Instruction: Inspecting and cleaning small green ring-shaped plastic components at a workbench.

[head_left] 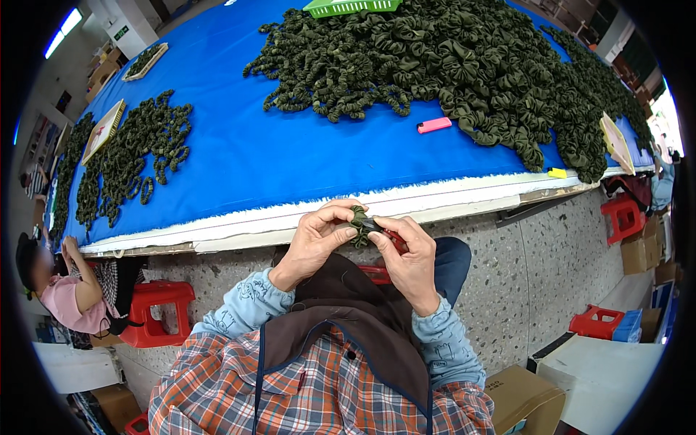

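Observation:
Just off the table's front edge, my left hand [313, 243] pinches a dark green scrunchie [359, 237] between thumb and fingers. Close against it, my right hand [411, 264] is closed on a small red-handled tool [396, 240]; its dark tip meets the cloth, and the fingers hide its exact kind. A large heap of dark green scrunchies [464, 65] lies on the blue-covered table [225, 145] beyond my hands. A smaller pile of scrunchies [134, 156] is to the left.
On the table are a pink lighter [434, 125], a yellow object [557, 173], a green basket [351, 7] and shallow trays [104, 132]. A person [72, 297] sits at the left edge near a red stool [161, 312]. Cardboard boxes [525, 397] stand at lower right.

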Demonstrator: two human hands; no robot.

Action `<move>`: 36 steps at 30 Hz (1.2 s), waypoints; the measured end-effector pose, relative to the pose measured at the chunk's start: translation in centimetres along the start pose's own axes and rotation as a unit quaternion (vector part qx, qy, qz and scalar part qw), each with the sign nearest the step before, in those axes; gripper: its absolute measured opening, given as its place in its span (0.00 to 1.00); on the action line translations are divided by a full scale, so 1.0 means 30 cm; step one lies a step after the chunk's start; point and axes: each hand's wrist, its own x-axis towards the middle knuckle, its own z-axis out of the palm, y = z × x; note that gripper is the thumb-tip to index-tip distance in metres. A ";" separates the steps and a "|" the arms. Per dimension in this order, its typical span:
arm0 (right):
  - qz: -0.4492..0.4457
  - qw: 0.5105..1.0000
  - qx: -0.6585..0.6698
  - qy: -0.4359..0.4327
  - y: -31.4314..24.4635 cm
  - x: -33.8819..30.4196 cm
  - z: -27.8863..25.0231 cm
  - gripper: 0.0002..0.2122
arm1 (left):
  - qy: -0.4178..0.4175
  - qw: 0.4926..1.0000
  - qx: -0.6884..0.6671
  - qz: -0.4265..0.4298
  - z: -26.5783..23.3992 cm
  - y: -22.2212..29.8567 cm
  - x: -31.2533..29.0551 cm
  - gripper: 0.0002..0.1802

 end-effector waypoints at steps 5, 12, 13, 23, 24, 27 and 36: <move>-0.012 1.000 -0.023 0.007 0.001 -0.010 -0.007 0.11 | -0.004 1.000 0.013 -0.003 0.005 0.003 0.001 0.09; 0.057 0.996 0.076 -0.004 0.023 -0.016 -0.038 0.10 | -0.012 0.997 -0.056 -0.059 0.019 0.001 -0.009 0.11; 0.087 0.987 0.130 0.026 0.023 -0.012 -0.040 0.09 | -0.019 0.989 -0.116 -0.093 0.026 0.009 -0.008 0.12; 0.226 0.943 0.241 -0.040 0.005 0.015 -0.072 0.05 | -0.038 0.929 -0.304 -0.207 0.046 -0.010 -0.011 0.16; 0.231 0.940 0.244 -0.055 0.007 0.014 -0.070 0.04 | -0.039 0.933 -0.292 -0.206 0.046 -0.012 -0.010 0.16; 0.245 0.935 0.248 -0.065 0.007 0.009 -0.070 0.04 | -0.015 0.961 -0.210 -0.178 0.073 -0.002 -0.016 0.16; 0.296 0.916 0.264 -0.060 0.041 -0.026 -0.074 0.04 | 0.014 0.957 0.279 -0.072 0.095 0.052 -0.027 0.12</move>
